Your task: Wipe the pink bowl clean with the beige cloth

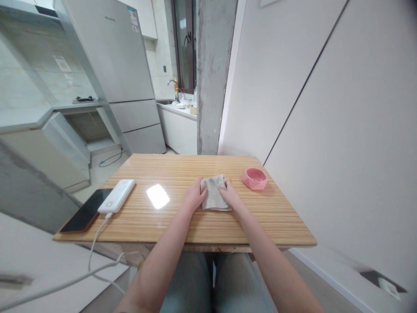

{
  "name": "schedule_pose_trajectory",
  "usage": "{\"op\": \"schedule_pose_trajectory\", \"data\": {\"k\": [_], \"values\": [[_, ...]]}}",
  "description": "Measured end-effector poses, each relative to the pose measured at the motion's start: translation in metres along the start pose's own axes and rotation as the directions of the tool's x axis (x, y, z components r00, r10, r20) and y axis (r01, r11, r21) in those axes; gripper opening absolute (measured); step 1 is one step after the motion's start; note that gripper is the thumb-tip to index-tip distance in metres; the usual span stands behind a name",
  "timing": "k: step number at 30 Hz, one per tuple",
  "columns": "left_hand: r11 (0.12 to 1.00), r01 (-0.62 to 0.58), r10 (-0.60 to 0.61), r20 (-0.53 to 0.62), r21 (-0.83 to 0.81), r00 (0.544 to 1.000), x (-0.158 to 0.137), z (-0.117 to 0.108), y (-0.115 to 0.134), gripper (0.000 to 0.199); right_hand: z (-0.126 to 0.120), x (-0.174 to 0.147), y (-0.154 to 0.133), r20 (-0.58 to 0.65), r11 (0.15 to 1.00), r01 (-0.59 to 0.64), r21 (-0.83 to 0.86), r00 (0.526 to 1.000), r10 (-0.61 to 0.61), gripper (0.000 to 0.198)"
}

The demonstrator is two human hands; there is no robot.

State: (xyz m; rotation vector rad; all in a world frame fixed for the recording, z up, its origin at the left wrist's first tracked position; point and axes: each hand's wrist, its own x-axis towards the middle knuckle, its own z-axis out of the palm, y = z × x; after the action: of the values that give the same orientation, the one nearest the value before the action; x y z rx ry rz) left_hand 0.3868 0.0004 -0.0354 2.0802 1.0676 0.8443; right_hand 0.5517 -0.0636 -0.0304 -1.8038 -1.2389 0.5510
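Note:
A folded grey cloth (215, 194) lies on the wooden table (182, 169), a little right of its middle. My left hand (194, 195) grips the cloth at its left edge, thumb on top. On the opposite edge my right hand (230, 194) holds it the same way, the thumb pressing on the upper face. The fingers of both hands are partly hidden under or behind the cloth. Just beyond my right hand sits a pink faceted bowl (255, 179), apart from the cloth.
At the table's left side a white power bank (117, 196) with a white cable (97, 237) rests partly over a dark phone or tablet (86, 211). A white wall (309, 130) stands close on the right. Behind the table are a concrete pillar (215, 78) and a fridge (114, 56).

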Motion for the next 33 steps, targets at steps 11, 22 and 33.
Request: {"op": "schedule_pose_trajectory", "data": {"k": [11, 22, 33], "values": [[0.999, -0.008, 0.006, 0.058, 0.032, 0.998, 0.002, 0.007, -0.003, 0.029, -0.148, -0.048, 0.091, -0.163, 0.917, -0.303, -0.259, 0.95, 0.268, 0.03], [0.987, -0.064, 0.052, 0.088, 0.147, 0.995, 0.003, 0.007, -0.003, 0.019, -0.123, -0.05, 0.048, -0.299, 0.619, -0.255, -0.743, 0.954, 0.034, 0.039], [0.947, -0.265, 0.222, 0.23, 0.179, 0.948, 0.003, 0.014, -0.01, 0.027, 0.049, -0.011, -0.005, 0.162, 0.886, 0.461, 0.049, 0.872, -0.462, 0.055]]}}
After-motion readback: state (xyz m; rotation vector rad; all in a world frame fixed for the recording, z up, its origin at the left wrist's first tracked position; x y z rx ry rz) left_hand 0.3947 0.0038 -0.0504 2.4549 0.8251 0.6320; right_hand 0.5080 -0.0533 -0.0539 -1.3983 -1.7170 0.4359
